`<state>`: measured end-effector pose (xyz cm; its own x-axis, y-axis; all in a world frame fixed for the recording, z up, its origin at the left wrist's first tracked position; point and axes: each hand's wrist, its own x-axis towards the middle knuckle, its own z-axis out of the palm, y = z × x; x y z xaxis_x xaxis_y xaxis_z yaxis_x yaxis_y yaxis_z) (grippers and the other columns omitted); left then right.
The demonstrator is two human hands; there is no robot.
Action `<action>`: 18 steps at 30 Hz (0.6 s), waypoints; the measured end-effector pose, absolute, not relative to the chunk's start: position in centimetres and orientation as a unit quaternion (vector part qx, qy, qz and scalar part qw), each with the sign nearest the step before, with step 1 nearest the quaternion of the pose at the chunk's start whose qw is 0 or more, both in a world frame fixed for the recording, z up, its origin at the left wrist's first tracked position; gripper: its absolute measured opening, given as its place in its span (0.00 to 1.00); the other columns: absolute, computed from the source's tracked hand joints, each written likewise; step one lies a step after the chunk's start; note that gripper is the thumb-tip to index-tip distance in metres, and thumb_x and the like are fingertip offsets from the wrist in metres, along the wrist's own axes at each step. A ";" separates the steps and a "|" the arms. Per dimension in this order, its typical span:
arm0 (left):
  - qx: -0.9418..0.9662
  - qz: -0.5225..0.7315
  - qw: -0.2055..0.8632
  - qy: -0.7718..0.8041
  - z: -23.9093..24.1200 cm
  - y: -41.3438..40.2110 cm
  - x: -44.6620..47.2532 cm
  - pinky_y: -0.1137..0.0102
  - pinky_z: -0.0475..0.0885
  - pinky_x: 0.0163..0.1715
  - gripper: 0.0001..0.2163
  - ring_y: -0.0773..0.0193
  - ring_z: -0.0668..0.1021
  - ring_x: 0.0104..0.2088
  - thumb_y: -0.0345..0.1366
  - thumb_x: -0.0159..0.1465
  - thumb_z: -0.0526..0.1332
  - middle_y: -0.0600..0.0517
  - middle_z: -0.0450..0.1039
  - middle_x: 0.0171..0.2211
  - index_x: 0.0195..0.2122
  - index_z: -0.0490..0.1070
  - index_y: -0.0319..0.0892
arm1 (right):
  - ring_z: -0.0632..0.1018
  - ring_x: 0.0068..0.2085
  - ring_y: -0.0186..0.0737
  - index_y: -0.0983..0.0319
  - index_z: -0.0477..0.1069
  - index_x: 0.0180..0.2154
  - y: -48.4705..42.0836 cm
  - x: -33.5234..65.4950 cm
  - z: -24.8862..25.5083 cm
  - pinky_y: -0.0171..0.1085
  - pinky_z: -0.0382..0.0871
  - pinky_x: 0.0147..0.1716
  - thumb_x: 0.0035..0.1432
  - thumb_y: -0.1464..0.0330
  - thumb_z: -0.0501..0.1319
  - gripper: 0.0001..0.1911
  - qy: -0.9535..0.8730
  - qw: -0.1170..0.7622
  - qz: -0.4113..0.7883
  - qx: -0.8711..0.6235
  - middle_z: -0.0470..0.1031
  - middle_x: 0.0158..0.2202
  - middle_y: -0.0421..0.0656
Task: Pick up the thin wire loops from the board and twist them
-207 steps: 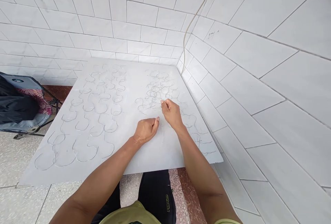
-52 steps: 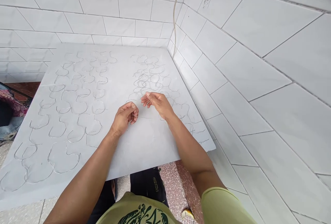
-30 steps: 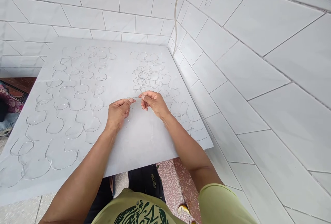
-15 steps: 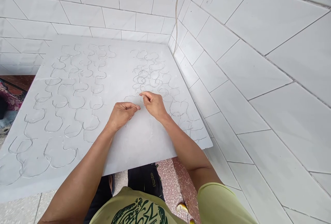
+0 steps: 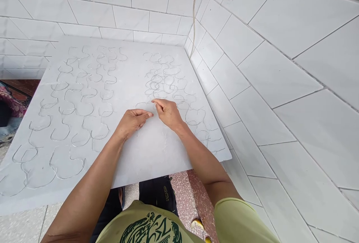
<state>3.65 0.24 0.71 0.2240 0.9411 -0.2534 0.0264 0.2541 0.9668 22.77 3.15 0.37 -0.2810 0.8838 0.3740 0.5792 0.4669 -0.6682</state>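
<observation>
My left hand (image 5: 135, 123) is closed in a pinch near the middle of the white board, thumb and forefinger pressed together. Just right of it, my right hand (image 5: 168, 113) pinches too, its forefinger tip pointing left. A thin bent wire (image 5: 143, 103) curves beside the fingertips and seems to run between both hands; its end inside the fingers is too fine to follow. Bent wires (image 5: 159, 82) lie tangled beyond my right hand. On the left, separate wavy wires (image 5: 84, 112) are laid out in rows.
The white board (image 5: 151, 160) reaches to the tiled wall (image 5: 123, 18) at the back and another tiled wall (image 5: 260, 97) on the right. A pale cable (image 5: 194, 15) hangs in the corner. Patterned cloth (image 5: 15, 101) shows beyond the board's left edge.
The whole view has shifted slightly. Both hands keep nearly the same pinched pose, with the left fingertips a touch closer to the right hand.
</observation>
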 end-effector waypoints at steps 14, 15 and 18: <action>0.546 0.327 0.552 0.539 1.4 0.0 3.3 0.71 0.54 0.22 0.14 0.70 0.60 0.20 0.48 0.61 0.66 0.57 0.59 0.18 0.33 0.81 0.42 | 0.73 0.32 0.37 0.61 0.76 0.48 3.4 23.1 -0.2 0.37 0.66 0.34 0.71 0.72 0.48 0.17 -0.809 0.336 0.168 -0.453 0.74 0.31 0.42; 0.550 0.323 0.552 0.537 1.4 0.0 3.3 0.70 0.54 0.22 0.13 0.69 0.60 0.21 0.48 0.61 0.66 0.57 0.59 0.18 0.32 0.81 0.42 | 0.73 0.32 0.37 0.62 0.76 0.47 3.4 23.2 -0.1 0.37 0.65 0.34 0.71 0.72 0.48 0.17 -0.816 0.327 0.162 -0.447 0.73 0.31 0.42; 0.557 0.313 0.555 0.533 1.3 0.1 3.2 0.70 0.55 0.23 0.12 0.69 0.61 0.21 0.46 0.60 0.66 0.56 0.61 0.17 0.30 0.81 0.42 | 0.72 0.31 0.36 0.63 0.76 0.48 3.3 23.3 0.1 0.36 0.63 0.32 0.71 0.73 0.48 0.17 -0.835 0.305 0.156 -0.432 0.72 0.31 0.42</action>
